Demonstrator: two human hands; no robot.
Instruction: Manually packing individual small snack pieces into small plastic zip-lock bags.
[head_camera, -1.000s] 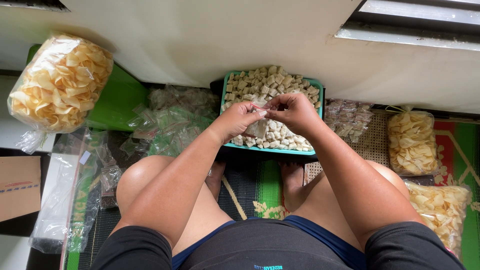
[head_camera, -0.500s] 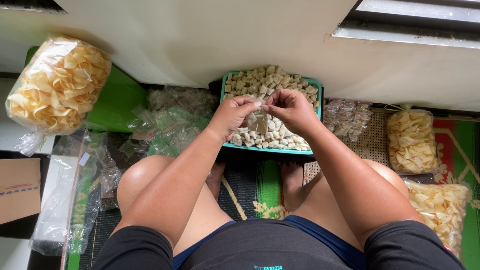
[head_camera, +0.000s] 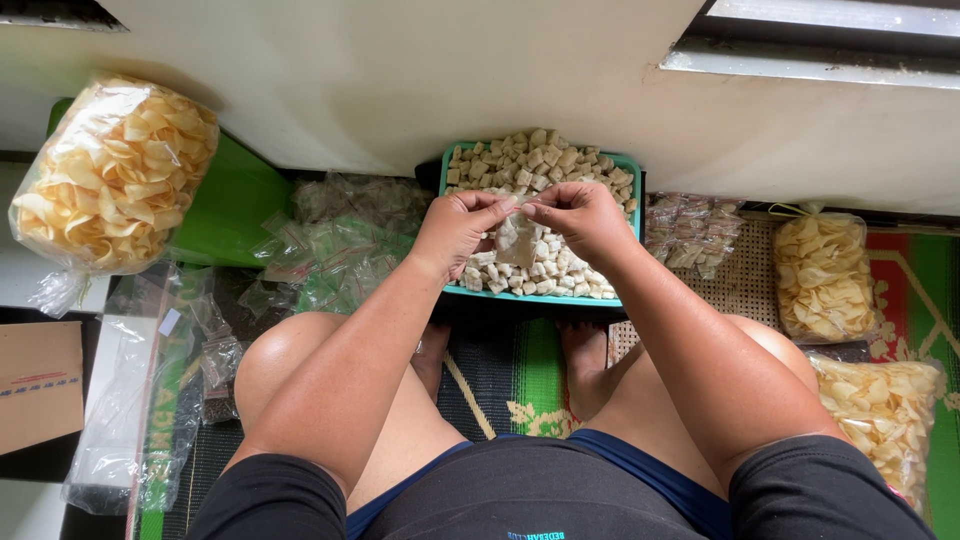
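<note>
Both hands pinch small clear bag (head_camera: 517, 240) at its top edge: L hand (head_camera: 458, 230) grip closed on left corner, R hand (head_camera: 580, 220) on right. Bag hangs straight down between them, over teal tray (head_camera: 530, 297) w/ beige cubes (head_camera: 560, 160).

We see a teal tray (head_camera: 630, 165) heaped with pale beige, off-white cubes (head_camera: 540, 160). The small bag (head_camera: 520, 240) above it is clear, showing the same beige through it. The large bag of crackers (head_camera: 105, 170) at far left is golden yellow under clear plastic, resting on a bright green stool (head_camera: 225, 205). The pile of little bags (head_camera: 335, 245) is transparent with a green tint. The floor mat (head_camera: 515, 375) is green and black with cream motifs, turning red and green at the right edge. Our shorts (head_camera: 540, 495) are black with a dark blue band. The wall (head_camera: 400, 80) is cream. The cardboard box (head_camera: 35, 385) is tan.
</note>
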